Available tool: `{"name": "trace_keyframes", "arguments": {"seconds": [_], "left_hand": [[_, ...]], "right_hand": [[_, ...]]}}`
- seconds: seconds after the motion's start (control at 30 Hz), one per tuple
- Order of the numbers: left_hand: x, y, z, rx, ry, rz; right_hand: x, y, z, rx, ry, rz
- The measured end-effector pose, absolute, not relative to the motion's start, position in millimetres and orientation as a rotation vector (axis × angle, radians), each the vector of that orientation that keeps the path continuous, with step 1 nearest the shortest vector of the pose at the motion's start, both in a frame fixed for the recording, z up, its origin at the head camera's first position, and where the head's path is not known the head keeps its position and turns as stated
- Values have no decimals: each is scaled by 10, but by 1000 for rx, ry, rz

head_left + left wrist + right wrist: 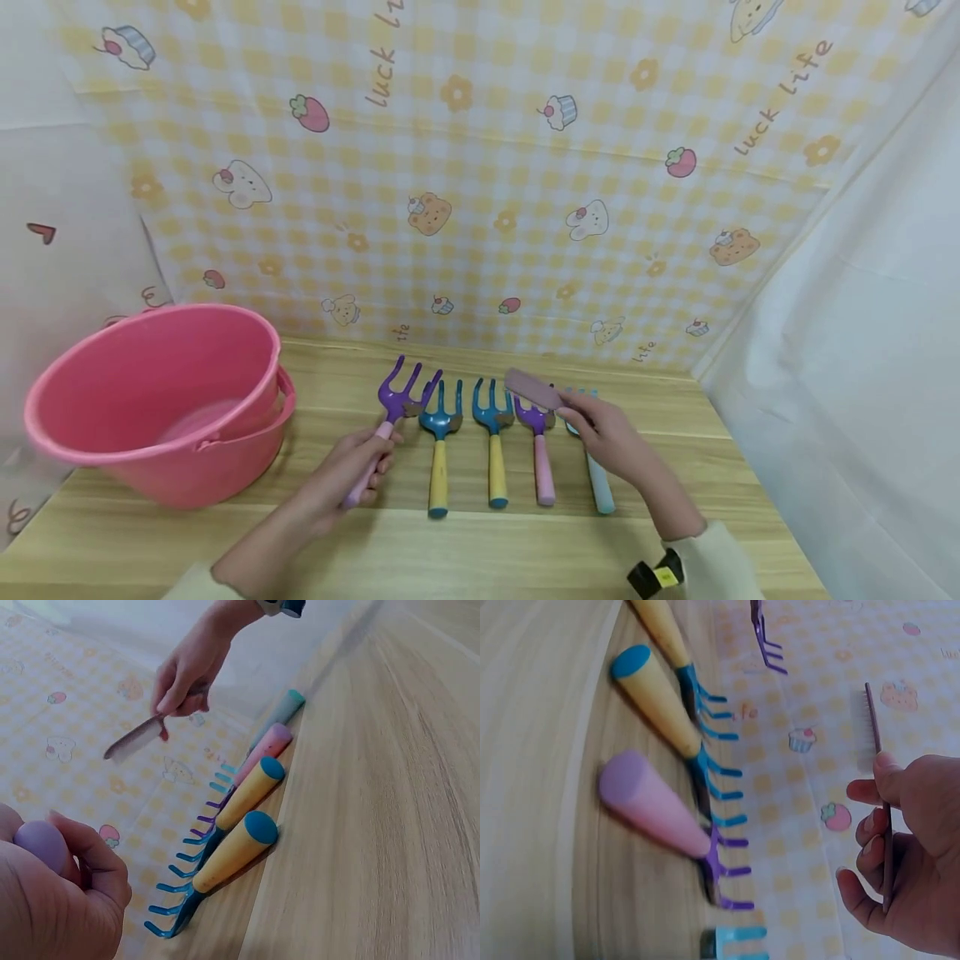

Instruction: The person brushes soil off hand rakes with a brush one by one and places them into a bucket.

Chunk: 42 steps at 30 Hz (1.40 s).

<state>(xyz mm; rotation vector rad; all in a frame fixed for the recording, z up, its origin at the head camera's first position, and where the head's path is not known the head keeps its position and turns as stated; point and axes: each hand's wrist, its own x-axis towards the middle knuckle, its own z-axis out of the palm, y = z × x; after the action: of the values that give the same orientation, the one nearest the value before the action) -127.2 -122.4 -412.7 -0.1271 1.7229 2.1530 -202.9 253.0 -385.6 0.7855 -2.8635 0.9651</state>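
A purple fork (386, 428) is up in my left hand (347, 471), fingers curled round its pink handle. My right hand (606, 429) pinches a brown comb (531, 389) with fingers and thumb, above four more garden tools (497, 471) on the wooden surface (405, 554). A pink bucket (206, 471) stands to my left.

This was a small table nook screened off with cloth; whether it belonged to a home, a studio or an office could not be told. A yellow-and-white checked cloth (495, 167), printed with cupcakes, bears and the words "luck life", filled the upper middle of the head view. White sheeting (862, 333) closed the right side, a white cloth with a printed heart (75, 183) the left, and a wood-grain tabletop (420, 558) spread below.
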Motion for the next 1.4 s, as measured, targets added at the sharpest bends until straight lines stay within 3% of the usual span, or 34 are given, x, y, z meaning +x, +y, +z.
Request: {"name": "trace_keyframes", "arguments": {"seconds": [0.37,0.8,1.4], "left_hand": [[-1345,-1089,-4139,-191,1713,2208],[-1309,-1013,-4158,-192,1676,2275],[-1266,-977,-4212,-145,1672,2272]], "right_hand": [[-2281,1994,-3879,1107,-2718,1130],[-2492,1449,-3904,1407,-2723,956],[-2624,1043,-4028,1471,-2687,791]]}}
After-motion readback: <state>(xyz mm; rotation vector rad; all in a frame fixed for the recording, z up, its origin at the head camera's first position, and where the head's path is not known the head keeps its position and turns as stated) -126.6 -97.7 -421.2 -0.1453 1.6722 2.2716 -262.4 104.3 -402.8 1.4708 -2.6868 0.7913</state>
